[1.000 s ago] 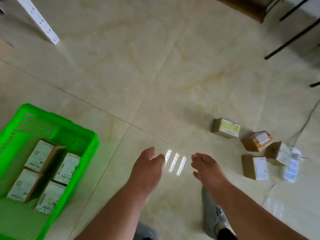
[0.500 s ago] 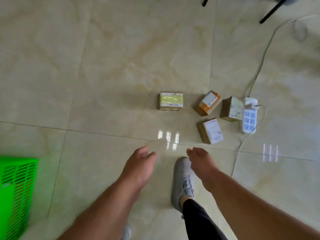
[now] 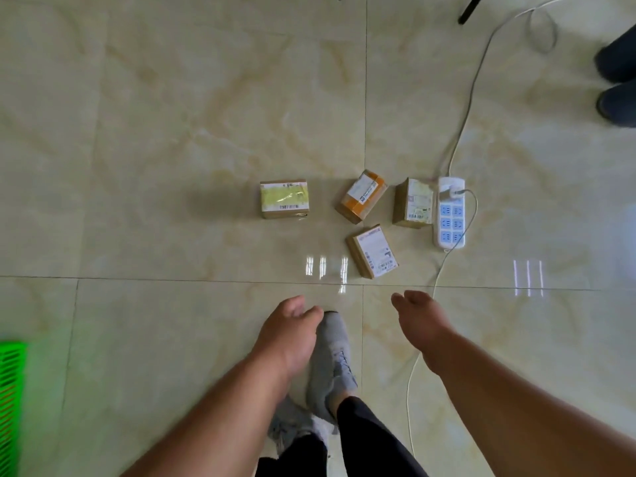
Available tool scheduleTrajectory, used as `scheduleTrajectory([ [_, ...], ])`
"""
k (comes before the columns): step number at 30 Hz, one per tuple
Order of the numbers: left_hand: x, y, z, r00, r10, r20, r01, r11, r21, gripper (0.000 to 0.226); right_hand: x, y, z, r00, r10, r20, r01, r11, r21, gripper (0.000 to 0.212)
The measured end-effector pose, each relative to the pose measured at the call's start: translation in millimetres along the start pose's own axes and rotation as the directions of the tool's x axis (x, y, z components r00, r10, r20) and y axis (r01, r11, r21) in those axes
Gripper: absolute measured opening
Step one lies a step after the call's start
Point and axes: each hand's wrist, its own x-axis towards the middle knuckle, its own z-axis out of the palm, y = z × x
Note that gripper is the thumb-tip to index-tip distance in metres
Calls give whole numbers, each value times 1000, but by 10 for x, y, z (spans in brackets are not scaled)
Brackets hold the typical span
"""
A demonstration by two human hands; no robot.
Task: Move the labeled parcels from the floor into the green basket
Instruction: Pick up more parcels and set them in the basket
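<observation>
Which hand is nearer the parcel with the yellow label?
Left. The left hand hangs almost directly below the parcel with the yellow label in the view; the right hand is off to its lower right. Both are empty.

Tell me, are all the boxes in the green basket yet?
Not yet. Four parcels lie on the floor: yellow-label parcel, orange-taped parcel, parcel by the power strip, nearest parcel. Left hand and right hand hold nothing. The green basket barely shows; its contents are hidden.

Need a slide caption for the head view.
Both empty hands, left hand and right hand, reach toward four labeled parcels on the floor.
</observation>
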Motion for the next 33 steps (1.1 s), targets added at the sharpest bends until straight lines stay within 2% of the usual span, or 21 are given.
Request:
scheduleTrajectory([
  [7, 179, -19, 311, 1000, 16, 5, -17, 996, 93, 75, 366, 13, -133, 1000, -24, 11, 24, 999, 29, 41],
  [10, 377, -13, 509, 999, 36, 2, -36, 991, 132, 64, 605, 43, -150, 1000, 4, 24, -6, 996, 87, 23],
  [14, 723, 111, 824, 994, 104, 21, -105, 929, 355, 59, 938, 212, -86, 990, 101, 96, -118, 975, 189, 24],
  [17, 1041, 312, 1150, 977, 195, 79, -208, 827, 522, 60, 1168, 334, 36, 966, 164, 202, -224, 918, 328, 20],
  [19, 1282, 511, 1395, 955, 259, 147, -290, 696, 657, 56, 1267, 333, 149, 939, 200, 280, -314, 830, 460, 25],
  [21, 1573, 726, 1656, 906, 338, 254, -396, 468, 790, 49, 1479, 362, 317, 893, 214, 395, -428, 677, 599, 15],
  [22, 1746, 826, 1786, 879, 361, 312, -437, 347, 830, 49, 1592, 359, 401, 870, 211, 446, -475, 600, 644, 18],
  [25, 2298, 1000, 2142, 823, 328, 464, -493, 3, 870, 63, 1964, 349, 718, 816, 162, 555, -566, 422, 708, 23],
  [28, 2765, 1011, 2429, 791, 221, 571, -491, -329, 807, 75, 2271, 334, 996, 777, 79, 625, -620, 265, 738, 34],
  [30, 2971, 922, 2532, 802, 122, 585, -472, -471, 745, 75, 2404, 359, 1135, 761, 42, 648, -644, 172, 745, 33],
  [31, 3040, 866, 2547, 818, 83, 570, -456, -511, 729, 72, 2442, 374, 1180, 759, 36, 650, -649, 120, 751, 38],
  [33, 3104, 775, 2516, 849, 64, 525, -418, -527, 740, 65, 2455, 408, 1179, 768, 42, 639, -640, 23, 768, 45],
])
